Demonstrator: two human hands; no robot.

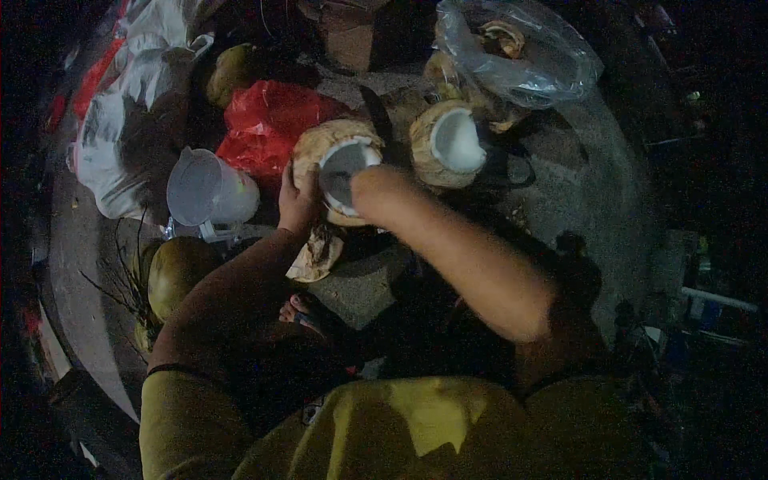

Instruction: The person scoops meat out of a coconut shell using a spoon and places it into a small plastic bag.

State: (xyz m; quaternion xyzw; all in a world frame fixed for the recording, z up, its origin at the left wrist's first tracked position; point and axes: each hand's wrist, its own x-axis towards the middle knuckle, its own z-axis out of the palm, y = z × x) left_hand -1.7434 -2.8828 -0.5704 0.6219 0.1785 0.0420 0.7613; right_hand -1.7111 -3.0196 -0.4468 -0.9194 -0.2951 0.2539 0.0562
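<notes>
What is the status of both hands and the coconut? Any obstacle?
Left hand against side of opened coconut. Right hand at opening, grip hidden. Second coconut at right, seemingly not obstructing.

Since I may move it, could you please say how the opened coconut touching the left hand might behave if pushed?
The opened coconut would probably roll or rock, given its rounded husk; its thick-looking wall suggests it may feel stiff.
</notes>
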